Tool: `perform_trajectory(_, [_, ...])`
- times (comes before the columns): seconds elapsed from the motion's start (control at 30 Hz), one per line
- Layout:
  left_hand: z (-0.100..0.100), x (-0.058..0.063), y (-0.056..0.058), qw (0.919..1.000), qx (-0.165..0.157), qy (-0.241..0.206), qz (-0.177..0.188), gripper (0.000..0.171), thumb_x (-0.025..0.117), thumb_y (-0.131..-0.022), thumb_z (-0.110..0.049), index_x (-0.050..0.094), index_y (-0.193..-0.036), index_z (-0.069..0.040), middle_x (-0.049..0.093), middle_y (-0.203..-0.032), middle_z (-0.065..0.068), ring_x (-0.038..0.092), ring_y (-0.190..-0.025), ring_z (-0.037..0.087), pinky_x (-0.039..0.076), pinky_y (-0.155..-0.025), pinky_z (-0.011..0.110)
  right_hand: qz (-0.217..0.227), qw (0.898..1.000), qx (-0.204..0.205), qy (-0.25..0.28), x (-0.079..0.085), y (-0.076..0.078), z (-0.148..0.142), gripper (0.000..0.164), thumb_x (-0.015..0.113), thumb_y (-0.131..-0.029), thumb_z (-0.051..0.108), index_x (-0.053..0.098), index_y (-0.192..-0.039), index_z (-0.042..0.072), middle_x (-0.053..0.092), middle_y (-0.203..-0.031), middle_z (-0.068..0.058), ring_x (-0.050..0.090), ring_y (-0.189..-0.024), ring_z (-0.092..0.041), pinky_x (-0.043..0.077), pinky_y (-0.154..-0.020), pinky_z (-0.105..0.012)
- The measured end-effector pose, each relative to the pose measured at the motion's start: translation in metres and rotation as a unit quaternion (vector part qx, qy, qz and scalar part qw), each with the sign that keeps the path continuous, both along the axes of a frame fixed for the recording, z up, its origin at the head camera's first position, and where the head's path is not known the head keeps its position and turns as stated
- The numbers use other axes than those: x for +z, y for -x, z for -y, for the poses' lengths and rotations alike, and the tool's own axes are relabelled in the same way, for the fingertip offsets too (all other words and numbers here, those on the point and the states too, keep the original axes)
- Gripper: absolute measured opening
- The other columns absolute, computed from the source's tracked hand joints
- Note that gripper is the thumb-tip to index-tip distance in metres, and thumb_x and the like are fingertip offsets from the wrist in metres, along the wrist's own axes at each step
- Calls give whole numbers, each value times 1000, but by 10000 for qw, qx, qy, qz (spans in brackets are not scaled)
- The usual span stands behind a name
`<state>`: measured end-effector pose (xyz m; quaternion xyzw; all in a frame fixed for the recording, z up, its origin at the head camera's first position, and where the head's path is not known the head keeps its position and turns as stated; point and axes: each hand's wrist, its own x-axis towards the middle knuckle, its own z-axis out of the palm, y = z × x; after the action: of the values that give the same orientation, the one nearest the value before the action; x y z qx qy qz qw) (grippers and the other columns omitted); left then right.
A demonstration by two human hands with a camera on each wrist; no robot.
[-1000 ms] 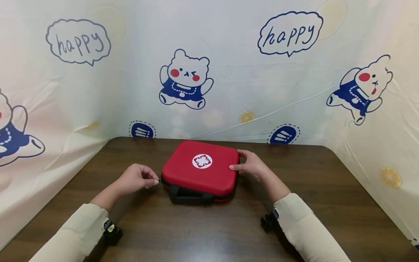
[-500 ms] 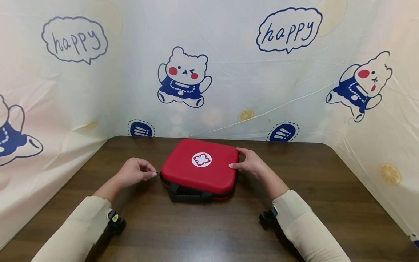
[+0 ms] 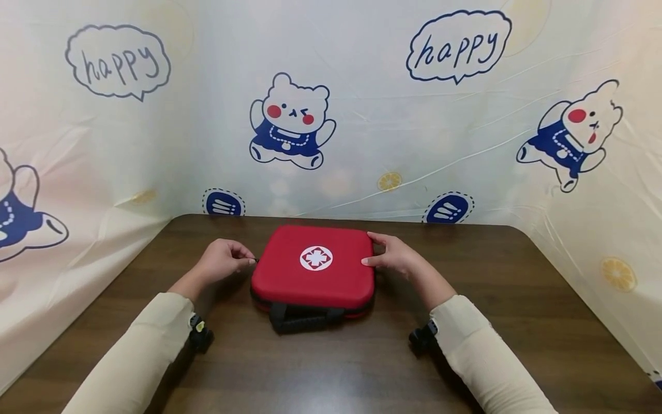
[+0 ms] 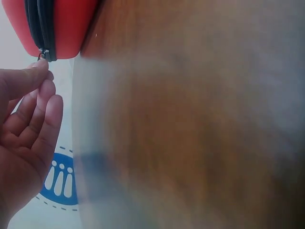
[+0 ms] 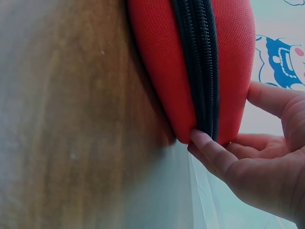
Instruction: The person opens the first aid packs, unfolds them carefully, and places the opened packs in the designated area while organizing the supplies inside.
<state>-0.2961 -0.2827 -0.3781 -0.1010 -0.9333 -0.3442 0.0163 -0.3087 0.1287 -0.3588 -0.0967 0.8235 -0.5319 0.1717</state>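
Observation:
A red hard-shell first-aid case (image 3: 281,270) with a white round emblem lies flat on the table, its black carry handle (image 3: 305,324) toward me. My left hand (image 3: 223,261) is at the case's left side. In the left wrist view, its thumb and forefinger pinch a small zipper pull (image 4: 43,54) on the black zipper band; the other fingers are loosely bent. My right hand (image 3: 397,257) grips the far right part of the case, thumb on the lid. Its fingers reach round the corner over the black zipper (image 5: 202,71) in the right wrist view.
The brown wooden table (image 3: 331,374) extends around the case on every side. A pale printed curtain (image 3: 362,115) with cartoon bears stands along the table's back and both sides. Each forearm has a small black camera (image 3: 200,334) strapped at the wrist.
My left hand has moved away from me along the case's left side with the zipper pull. The case has turned slightly, its front edge now squarer to me. The right hand keeps its grip.

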Motion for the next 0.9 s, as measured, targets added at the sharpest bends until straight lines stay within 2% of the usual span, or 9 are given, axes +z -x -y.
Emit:
perform_trajectory(0.23, [-2,0,12,9999,81,-87,-41,6,73,-87,-10,75,-88,-4,66,-74,4,57,-67,20,51,-61,32,193,9996,204,89,0,6,-2,82,74,-83,6,31,-153,9,30,-155,-19,33,-137,-37,48,-97,-47])
perform_trajectory(0.37, [-2,-1,18,9998,145,-90,-68,7,73,-87,-10,74,-88,-4,66,-75,3,57,-68,20,51,-62,32,206,9994,285,43,2,10,-2,82,74,-84,8,30,-153,10,29,-155,-19,36,-134,-36,48,-97,-47])
perform_trajectory(0.53, [-4,1,20,9997,193,-102,-98,8,72,-87,-10,74,-89,-3,67,-75,4,57,-68,20,51,-62,32,31,9999,148,-27,4,14,-2,71,71,-89,12,35,-151,7,41,-148,-21,55,-117,-32,52,-91,-47])
perform_trajectory(0.6, [-4,2,20,9996,228,-106,-97,9,72,-88,-11,74,-90,-2,67,-76,5,57,-68,20,51,-62,32,-210,9994,12,-256,5,15,-2,63,70,-91,14,42,-146,4,51,-137,-22,62,-104,-29,56,-83,-45])
perform_trajectory(0.7, [-3,3,18,9996,260,-97,-70,10,72,-88,-11,74,-91,-1,67,-76,8,58,-68,21,51,-62,32,-472,9970,-187,-584,5,15,0,54,69,-92,18,49,-139,2,60,-118,-21,65,-91,-26,58,-72,-43])
perform_trajectory(0.8, [-1,3,13,9995,301,-107,12,11,72,-88,-11,74,-91,-1,67,-76,9,58,-68,21,51,-62,32,-420,9970,-291,-589,1,9,2,52,68,-93,19,50,-137,0,62,-110,-20,67,-84,-24,59,-68,-42])
perform_trajectory(0.9, [2,1,9,9995,294,-90,11,10,72,-87,-11,74,-90,-2,66,-75,7,58,-68,21,51,-62,32,-193,9987,-348,-326,-3,0,1,55,69,-92,19,47,-138,-1,62,-115,-22,68,-84,-24,59,-68,-42])
